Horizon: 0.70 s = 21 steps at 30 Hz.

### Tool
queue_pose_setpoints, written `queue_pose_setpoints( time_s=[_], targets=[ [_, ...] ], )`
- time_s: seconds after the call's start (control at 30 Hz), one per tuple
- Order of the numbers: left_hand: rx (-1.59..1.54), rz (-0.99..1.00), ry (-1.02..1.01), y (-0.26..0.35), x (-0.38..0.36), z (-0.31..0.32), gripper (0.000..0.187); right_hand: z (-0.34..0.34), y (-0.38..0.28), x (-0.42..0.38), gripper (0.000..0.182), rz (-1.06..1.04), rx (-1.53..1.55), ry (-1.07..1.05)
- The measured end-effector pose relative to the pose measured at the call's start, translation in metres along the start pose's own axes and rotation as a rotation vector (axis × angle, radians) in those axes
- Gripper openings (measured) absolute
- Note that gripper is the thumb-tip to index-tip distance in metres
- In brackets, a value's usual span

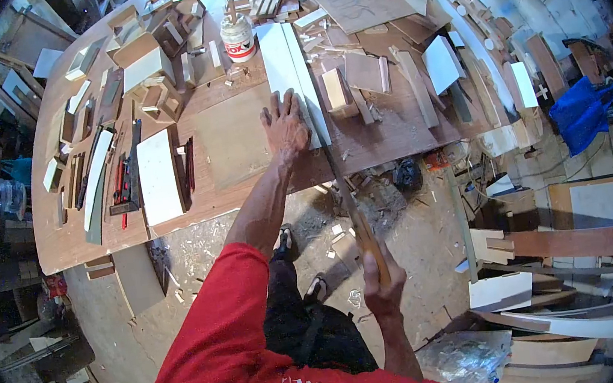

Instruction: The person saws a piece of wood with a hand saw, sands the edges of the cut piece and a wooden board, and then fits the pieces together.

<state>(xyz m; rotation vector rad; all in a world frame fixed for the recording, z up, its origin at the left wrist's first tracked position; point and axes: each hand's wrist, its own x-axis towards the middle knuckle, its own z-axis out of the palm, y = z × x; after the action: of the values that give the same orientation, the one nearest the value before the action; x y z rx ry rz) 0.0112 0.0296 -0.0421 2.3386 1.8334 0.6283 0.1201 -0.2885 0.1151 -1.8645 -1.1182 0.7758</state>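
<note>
My left hand (286,127) lies with fingers stretched out on a long white board (278,60), pressing it near the table's front edge. A dark line runs lengthwise along the board, leaving a narrow strip on its right side. My right hand (385,281) is closed around the wooden handle of a handsaw (347,198), below the table edge. The blade points up and away from me, its far end at the right edge of the board near my left hand. A flat brown panel (229,140) lies just left of my left hand.
On the wooden table (212,221) are a white tub (237,39), a white block (159,176), red-handled tools (121,186) and many wood offcuts. A wooden block (336,90) stands right of the board. Scraps litter the floor; stacked boards (573,240) and a blue bag (583,114) are at right.
</note>
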Motion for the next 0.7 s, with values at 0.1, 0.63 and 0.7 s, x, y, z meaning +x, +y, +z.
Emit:
queue_pose_setpoints(
  time_s=[0.1,0.63,0.7],
  targets=[
    [0.002,-0.004,0.013,0.000,0.001,0.001,0.066,0.018,0.017,0.015,0.036,-0.021,0.047,0.008],
    [0.042,-0.002,-0.004,-0.001,-0.001,-0.001,0.070,0.008,0.037,-0.025,0.040,-0.081,0.033,0.098],
    [0.039,0.016,0.018,0.001,-0.001,-0.001,0.070,-0.004,0.019,-0.025,0.040,0.023,0.055,0.044]
  ],
)
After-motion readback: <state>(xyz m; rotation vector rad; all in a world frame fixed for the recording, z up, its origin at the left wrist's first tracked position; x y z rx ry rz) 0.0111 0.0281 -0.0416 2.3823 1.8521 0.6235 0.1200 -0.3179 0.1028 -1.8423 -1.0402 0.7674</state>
